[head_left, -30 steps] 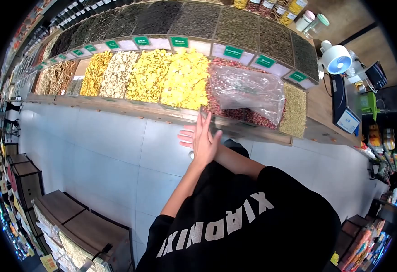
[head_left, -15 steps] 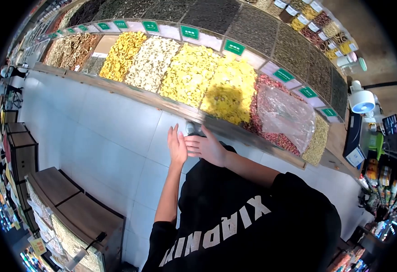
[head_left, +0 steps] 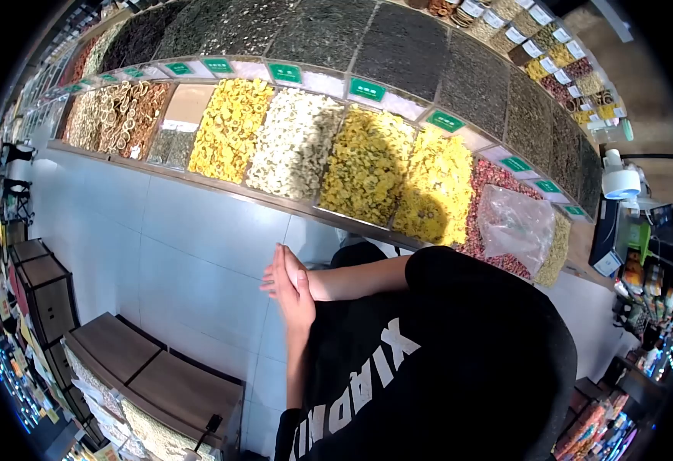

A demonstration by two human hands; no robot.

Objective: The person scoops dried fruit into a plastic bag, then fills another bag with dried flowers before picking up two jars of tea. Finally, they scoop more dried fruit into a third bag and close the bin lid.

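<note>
Pressing palm to palm in the head view, the left hand (head_left: 294,298) and the right hand (head_left: 317,283) meet over the pale tiled floor (head_left: 190,246), in front of the black shirt (head_left: 459,346). The left hand lies across the right hand and covers much of it. The left hand's fingers are straight and close together, pointing away from the body, with the thumb raised. The right hand's fingers show beyond the left edge of the left hand, extended and slightly spread, their tips a little blurred.

Well apart from the hands, on the far side, runs the long desk (head_left: 229,189) with its open bins. Nearest the hands are the white dried pieces (head_left: 294,142) and the shaded yellow flowers (head_left: 363,165); a dark shadow falls partly over both. Brighter yellow flowers (head_left: 438,173) lie just right of these, then reddish buds (head_left: 497,175) with a clear plastic bag (head_left: 514,230) on top. Left of the white dried pieces are yellow rings (head_left: 230,127). Green labels (head_left: 367,89) stand between the front bins and the dark dried leaves (head_left: 401,58) behind. At far right are packed jars (head_left: 559,58) and a white fan (head_left: 620,182); at near left, a brown cabinet (head_left: 190,384).
</note>
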